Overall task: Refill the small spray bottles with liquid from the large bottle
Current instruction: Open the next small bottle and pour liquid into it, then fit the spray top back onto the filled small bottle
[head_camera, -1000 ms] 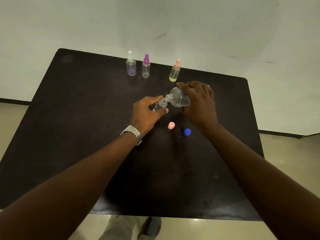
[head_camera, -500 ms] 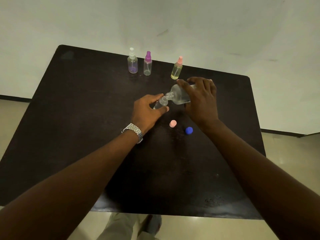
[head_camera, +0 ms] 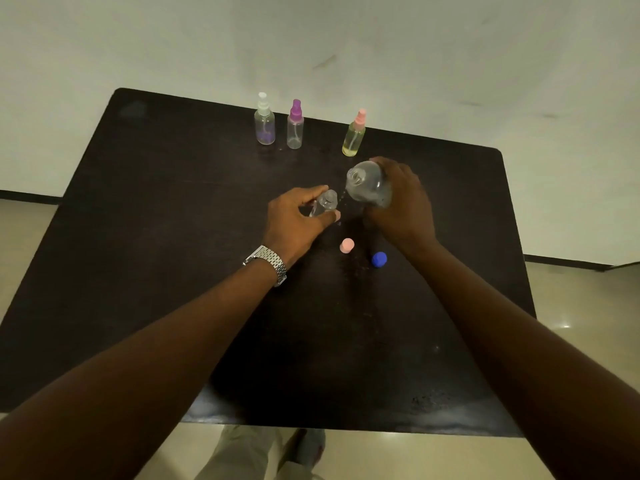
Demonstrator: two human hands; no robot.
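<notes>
My left hand (head_camera: 298,220) grips a small clear spray bottle (head_camera: 323,204) with its top off, standing on the dark table (head_camera: 156,209). My right hand (head_camera: 401,206) holds the large clear bottle (head_camera: 367,185), its open mouth now tipped up and a little right of the small bottle's neck. A thin trickle of drops shows between the two mouths. A pink cap (head_camera: 347,245) and a blue cap (head_camera: 379,259) lie on the table just in front of my hands.
Three small spray bottles stand at the table's far edge: a white-topped one (head_camera: 265,121) with purple liquid, a purple-topped one (head_camera: 295,126), and a pink-topped one (head_camera: 355,135) with yellow liquid. A light wall rises behind the table.
The large bottle's mouth has lifted off the small bottle's neck and swung up and to the right. My left hand keeps its hold on the small bottle.
</notes>
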